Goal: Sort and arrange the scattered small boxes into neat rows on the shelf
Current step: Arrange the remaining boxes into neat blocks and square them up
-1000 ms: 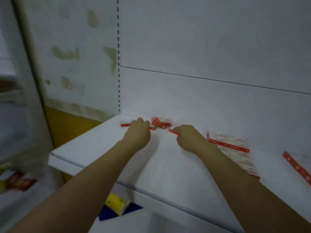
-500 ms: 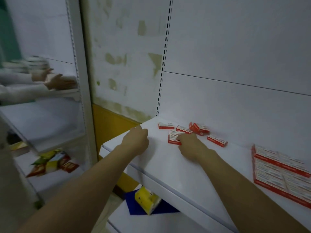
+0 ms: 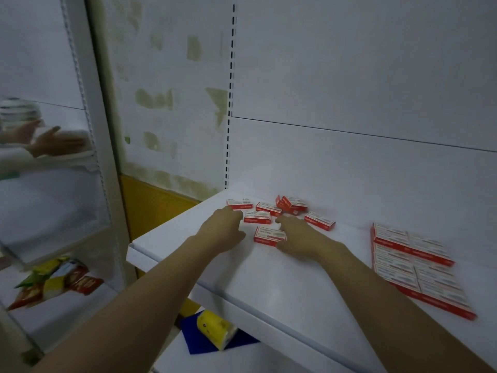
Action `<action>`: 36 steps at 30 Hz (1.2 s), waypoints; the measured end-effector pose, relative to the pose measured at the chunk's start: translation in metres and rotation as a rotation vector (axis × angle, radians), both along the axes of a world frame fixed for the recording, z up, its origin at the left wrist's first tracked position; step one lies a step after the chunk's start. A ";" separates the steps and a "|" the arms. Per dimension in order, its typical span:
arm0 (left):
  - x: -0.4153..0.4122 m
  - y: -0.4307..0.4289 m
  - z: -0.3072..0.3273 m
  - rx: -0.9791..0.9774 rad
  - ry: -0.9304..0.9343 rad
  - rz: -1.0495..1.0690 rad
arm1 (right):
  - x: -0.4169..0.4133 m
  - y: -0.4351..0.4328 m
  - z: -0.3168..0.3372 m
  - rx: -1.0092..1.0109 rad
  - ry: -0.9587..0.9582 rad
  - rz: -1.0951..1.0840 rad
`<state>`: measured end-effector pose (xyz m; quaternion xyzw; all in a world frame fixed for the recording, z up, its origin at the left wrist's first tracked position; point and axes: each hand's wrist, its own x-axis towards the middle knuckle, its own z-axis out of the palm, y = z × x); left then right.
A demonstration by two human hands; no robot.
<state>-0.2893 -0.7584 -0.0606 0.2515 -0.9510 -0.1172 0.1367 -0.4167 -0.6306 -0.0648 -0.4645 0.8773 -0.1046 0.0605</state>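
Several small red-and-white boxes lie scattered at the back left of the white shelf (image 3: 269, 286): one (image 3: 239, 203) by the corner, one (image 3: 269, 208), a tilted pair (image 3: 291, 204) and one (image 3: 320, 220) near the back wall. My left hand (image 3: 223, 230) rests palm down, its fingertips at a box (image 3: 257, 217). My right hand (image 3: 298, 235) lies flat on the shelf, its thumb side touching the nearest box (image 3: 269, 235). Neither hand lifts anything. To the right, a block of the same boxes (image 3: 411, 259) lies in neat rows.
The shelf's left end and front edge (image 3: 166, 254) are close to my left forearm. A yellow pack (image 3: 212, 328) on a blue sheet lies on the lower shelf. A neighbouring unit on the left holds snack packets (image 3: 53, 281), and another person's hands (image 3: 48, 141) work there.
The view swung left and closer. My right hand drew one box toward the front, apart from the cluster. My left hand moved from the shelf's corner up to the boxes.
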 end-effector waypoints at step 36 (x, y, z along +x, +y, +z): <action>-0.169 0.150 -0.004 0.927 0.451 -0.507 | -0.091 0.208 0.024 -0.824 -0.328 -0.396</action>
